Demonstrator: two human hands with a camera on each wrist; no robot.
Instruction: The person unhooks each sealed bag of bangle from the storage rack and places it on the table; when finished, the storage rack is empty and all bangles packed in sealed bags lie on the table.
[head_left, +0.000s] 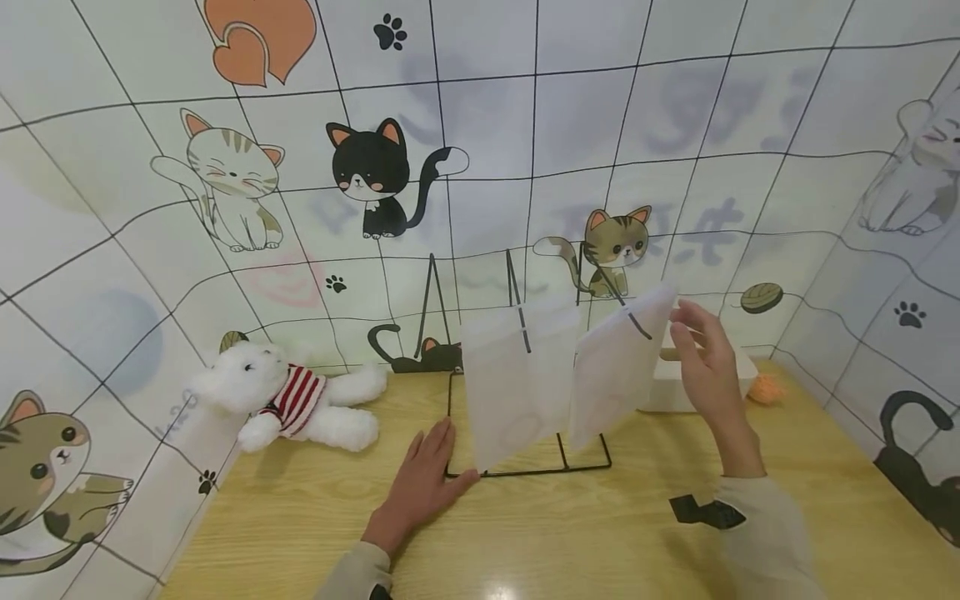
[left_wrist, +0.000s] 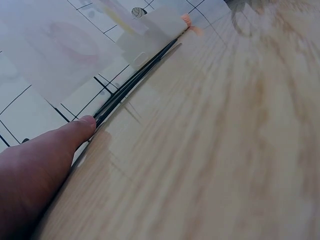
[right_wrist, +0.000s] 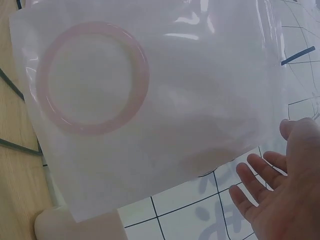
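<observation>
Visibly, pink ring [right_wrist: 141, 75] inside bag [right_wrist: 210, 100].

Head view, forward-down — closer wrist views share the table [head_left: 570, 533]

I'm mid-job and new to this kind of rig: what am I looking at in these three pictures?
There is no machine here, just a person working bare-handed. The wide picture comes from a camera on the head, looking forward and down; the others come from cameras on each wrist. On the wooden table stands a black wire rack with two whitish bags hanging from it; a white plush toy and a pale box are there too. The left hand rests at the rack's base. The right hand, fingers loose, is raised beside one bag and grips nothing.
</observation>
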